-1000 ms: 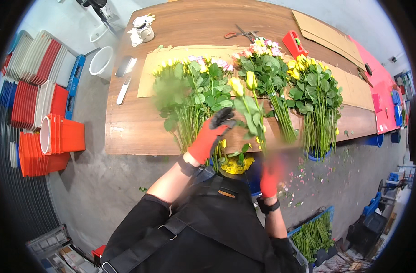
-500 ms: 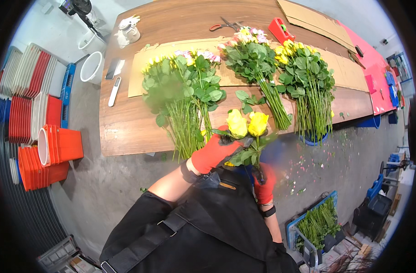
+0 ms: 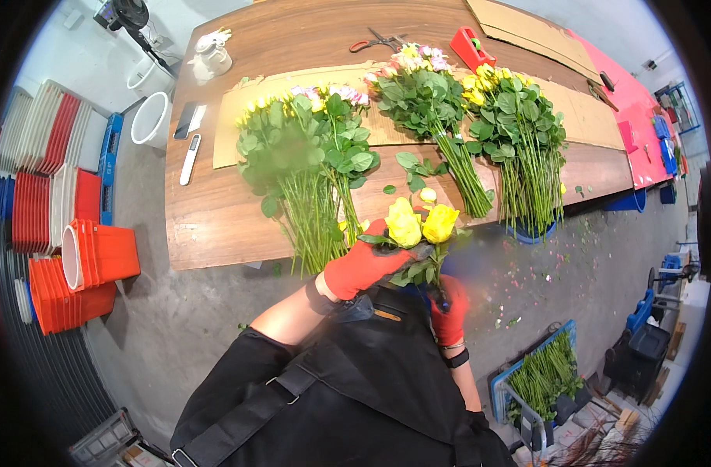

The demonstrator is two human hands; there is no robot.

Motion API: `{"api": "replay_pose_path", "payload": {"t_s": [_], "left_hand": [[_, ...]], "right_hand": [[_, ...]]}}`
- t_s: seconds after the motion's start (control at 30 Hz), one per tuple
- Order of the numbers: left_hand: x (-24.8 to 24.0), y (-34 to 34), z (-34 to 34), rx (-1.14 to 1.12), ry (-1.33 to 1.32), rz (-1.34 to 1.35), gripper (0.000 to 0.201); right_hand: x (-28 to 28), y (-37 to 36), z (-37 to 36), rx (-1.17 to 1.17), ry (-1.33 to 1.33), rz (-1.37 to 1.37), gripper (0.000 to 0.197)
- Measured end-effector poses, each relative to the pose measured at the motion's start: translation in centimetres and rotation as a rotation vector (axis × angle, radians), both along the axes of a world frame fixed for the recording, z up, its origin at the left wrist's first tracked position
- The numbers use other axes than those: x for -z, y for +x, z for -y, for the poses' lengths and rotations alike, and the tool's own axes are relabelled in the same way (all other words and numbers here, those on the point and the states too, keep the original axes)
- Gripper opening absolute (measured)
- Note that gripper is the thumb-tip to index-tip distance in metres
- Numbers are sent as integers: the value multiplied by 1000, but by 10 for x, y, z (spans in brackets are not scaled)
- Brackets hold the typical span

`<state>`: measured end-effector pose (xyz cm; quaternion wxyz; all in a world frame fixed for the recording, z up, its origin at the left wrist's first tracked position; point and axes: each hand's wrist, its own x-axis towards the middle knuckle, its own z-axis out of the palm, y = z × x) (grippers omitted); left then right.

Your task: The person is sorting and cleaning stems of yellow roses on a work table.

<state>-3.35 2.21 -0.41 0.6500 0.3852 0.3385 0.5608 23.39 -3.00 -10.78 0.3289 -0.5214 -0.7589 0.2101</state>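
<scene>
Two yellow roses (image 3: 419,222) — gripped by left hand (image 3: 365,267), right hand (image 3: 449,311) below.

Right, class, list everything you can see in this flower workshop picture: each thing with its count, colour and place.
Yellow roses: two, yellow, held in the hands.
Flower bunches: three, green stems with yellow and pink blooms, on the table.
Table: one, brown wood, centre.
Cardboard sheet: one, tan, under the bunches.
Scissors: one, red-handled, far table edge.
Buckets: stacked, orange, floor at left.
White bucket: one, floor by the table.
Crate of stems: one, blue, floor at right.
Left hand: red glove, holding the roses.
Right hand: red glove, gripping the stems below.
</scene>
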Motion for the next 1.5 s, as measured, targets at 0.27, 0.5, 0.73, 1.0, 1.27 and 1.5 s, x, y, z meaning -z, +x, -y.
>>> {"api": "replay_pose_path", "payload": {"t_s": [0.27, 0.5, 0.73, 1.0, 1.27, 1.5], "left_hand": [[-21, -1, 13, 97, -111, -247, 48], [-28, 5, 1, 210, -325, -7, 47], [-10, 28, 9, 246, 16, -458, 70], [-56, 24, -5, 308, -224, -257, 70], [-57, 2, -31, 491, -3, -65, 47], [-48, 19, -38, 429, -37, 65, 40]], "right_hand": [[8, 2, 6, -197, -591, -328, 49], [-106, -17, -38, 37, -236, -344, 61], [-232, -54, -75, -62, 253, 179, 49], [-210, -56, -82, -82, 102, -191, 42], [-180, -43, -90, -76, -156, -646, 33], [-182, -46, -75, 94, 401, -114, 32]]}}
